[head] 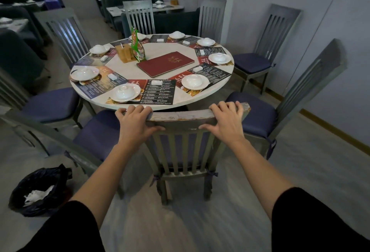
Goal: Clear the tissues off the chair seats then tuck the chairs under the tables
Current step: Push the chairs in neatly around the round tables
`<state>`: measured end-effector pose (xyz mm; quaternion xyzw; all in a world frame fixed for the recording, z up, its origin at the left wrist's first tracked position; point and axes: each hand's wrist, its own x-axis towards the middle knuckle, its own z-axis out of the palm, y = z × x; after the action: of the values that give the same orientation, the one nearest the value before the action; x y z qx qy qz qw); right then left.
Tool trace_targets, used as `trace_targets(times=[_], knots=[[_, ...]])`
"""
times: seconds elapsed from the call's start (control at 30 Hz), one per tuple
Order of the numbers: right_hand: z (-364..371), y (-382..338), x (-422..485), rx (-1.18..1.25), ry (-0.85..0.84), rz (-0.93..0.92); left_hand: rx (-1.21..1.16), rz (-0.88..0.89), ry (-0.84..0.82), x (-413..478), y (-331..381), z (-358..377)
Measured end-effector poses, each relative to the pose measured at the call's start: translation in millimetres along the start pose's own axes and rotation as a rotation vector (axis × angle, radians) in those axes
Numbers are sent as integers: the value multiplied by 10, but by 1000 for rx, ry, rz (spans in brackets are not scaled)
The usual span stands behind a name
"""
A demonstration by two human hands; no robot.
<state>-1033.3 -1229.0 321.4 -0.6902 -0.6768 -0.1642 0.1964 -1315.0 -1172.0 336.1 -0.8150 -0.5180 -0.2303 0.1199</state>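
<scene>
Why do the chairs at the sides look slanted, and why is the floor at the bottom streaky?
Head view: the wide-angle lens tilts the right-hand chair outward at the frame edge; the floor near the bottom shows streaky blur, likely head motion; the round table and near chair at centre are sharp; the far booths are dim.

Chair (181, 131) before round table (128, 67); bin (38, 189) to its left.

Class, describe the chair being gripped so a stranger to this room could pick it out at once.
Start at the round white table laid with bowls. At its near edge stands the chair, its slatted back facing the camera. Unlike its neighbours, its chipped top rail is gripped by the left hand and the right hand.
</scene>
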Motion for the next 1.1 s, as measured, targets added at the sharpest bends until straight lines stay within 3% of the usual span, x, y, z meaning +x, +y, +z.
trace_targets(times=[0.17,0.33,0.63,0.8,0.9,1.1], knots=[[135,-94,166,22,25,4,-14,-95,-106,180,-87,15],[185,79,241,47,24,-18,63,-152,-291,368,344,64],[188,244,302,73,7,-28,0,-122,-108,428,534,157],[111,246,290,111,-49,2,4,-193,-313,549,619,86],[75,288,291,199,-94,-12,0,-193,-426,656,894,74],[-222,914,318,453,-109,-13,-243,-19,-387,910,1999,203]])
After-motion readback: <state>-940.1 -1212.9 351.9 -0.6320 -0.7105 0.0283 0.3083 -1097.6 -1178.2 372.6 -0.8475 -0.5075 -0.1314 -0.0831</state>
